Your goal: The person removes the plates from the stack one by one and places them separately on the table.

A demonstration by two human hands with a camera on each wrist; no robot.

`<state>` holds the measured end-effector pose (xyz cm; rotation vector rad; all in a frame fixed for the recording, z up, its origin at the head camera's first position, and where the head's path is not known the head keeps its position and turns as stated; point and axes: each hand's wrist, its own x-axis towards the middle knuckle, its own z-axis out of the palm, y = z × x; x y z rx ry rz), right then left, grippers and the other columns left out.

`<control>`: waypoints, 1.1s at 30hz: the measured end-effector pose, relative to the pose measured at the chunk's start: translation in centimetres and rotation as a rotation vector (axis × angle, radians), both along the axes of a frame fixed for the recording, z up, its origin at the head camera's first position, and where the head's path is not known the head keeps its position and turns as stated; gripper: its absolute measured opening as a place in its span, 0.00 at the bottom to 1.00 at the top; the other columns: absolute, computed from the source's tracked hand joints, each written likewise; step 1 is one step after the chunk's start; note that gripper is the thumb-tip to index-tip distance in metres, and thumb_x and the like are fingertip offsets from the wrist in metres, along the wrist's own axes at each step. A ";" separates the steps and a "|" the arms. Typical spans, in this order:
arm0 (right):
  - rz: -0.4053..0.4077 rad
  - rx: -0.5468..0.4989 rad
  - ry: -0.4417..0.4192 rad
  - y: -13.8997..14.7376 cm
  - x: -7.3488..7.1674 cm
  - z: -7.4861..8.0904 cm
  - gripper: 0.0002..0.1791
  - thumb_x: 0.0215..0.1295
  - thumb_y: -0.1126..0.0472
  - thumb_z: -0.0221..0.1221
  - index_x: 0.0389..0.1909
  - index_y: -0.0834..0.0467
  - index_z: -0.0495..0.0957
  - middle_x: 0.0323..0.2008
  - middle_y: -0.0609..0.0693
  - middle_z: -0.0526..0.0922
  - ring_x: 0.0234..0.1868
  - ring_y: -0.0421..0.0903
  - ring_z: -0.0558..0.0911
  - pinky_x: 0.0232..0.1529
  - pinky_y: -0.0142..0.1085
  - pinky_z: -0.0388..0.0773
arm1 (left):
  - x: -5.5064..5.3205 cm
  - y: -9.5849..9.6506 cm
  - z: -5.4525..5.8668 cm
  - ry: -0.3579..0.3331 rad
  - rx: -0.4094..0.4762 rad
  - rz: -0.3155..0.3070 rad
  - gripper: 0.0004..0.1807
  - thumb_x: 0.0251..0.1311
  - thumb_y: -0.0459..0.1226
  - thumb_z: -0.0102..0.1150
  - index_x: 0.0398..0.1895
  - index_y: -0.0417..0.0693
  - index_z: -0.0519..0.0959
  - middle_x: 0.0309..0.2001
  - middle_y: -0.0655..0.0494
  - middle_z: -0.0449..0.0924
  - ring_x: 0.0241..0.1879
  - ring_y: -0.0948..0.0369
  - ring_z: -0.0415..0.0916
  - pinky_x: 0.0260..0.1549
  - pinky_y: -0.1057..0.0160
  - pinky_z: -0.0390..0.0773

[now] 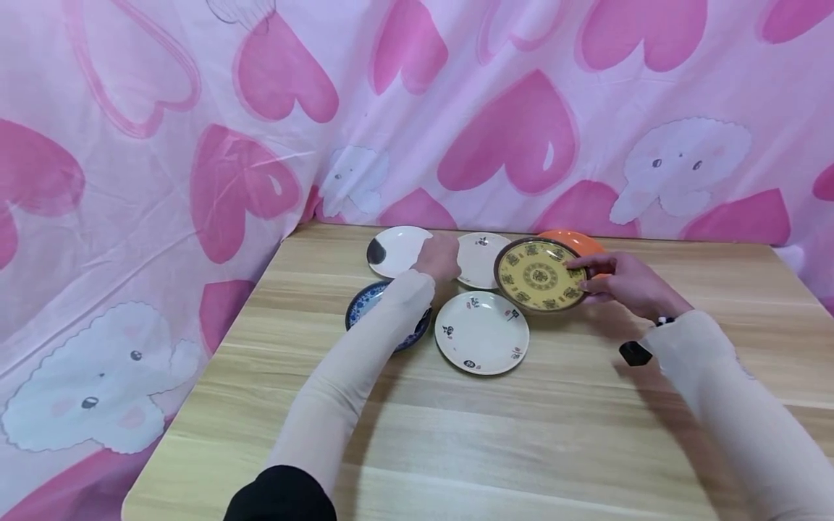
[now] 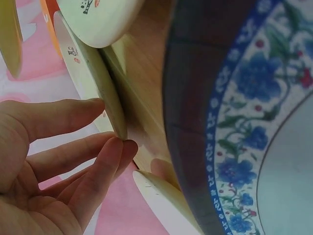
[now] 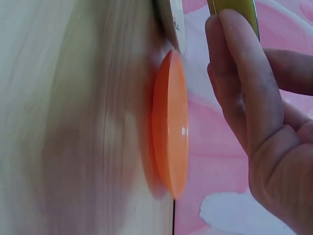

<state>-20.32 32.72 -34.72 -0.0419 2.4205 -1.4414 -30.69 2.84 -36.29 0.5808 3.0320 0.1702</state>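
My right hand (image 1: 628,282) grips the right rim of a yellow plate (image 1: 539,276) with a brown edge and dark patterns. That plate is raised above the table and partly covers an orange plate (image 1: 573,241). My left hand (image 2: 63,166) pinches the edge of a cream plate with small prints (image 2: 90,73), which is at the back middle in the head view. Under my left forearm is a blue floral plate (image 1: 365,304), partly hidden. A second cream printed plate (image 1: 482,333) lies in front, and a white plate with a black patch (image 1: 397,250) at back left.
The plates are grouped near the back of a wooden table (image 1: 456,441). Behind it and along the left hangs a pink heart-printed cloth (image 1: 508,137). A small black object (image 1: 635,354) is at my right wrist.
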 end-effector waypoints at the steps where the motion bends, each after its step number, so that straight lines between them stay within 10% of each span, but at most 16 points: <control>1: 0.018 0.008 0.000 0.3 0.2 0.0 0.27 0.62 0.68 0.53 0.63 0.62 0.64 0.53 0.62 0.65 0.37 0.39 0.82 0.45 0.41 0.81 | 0.0 0.0 0.0 -0.005 0.001 0.003 0.09 0.48 0.36 0.61 0.34 0.43 0.79 0.36 0.52 0.80 0.36 0.55 0.76 0.38 0.61 0.80; 33: 0.278 0.067 -0.069 6.8 3.7 -2.5 0.25 0.59 0.63 0.58 0.59 0.60 0.69 0.49 0.53 0.73 0.39 0.42 0.79 0.36 0.42 0.82 | 0.5 0.0 0.3 -0.017 -0.005 0.008 0.11 0.49 0.37 0.61 0.37 0.44 0.79 0.36 0.52 0.80 0.36 0.56 0.76 0.38 0.61 0.79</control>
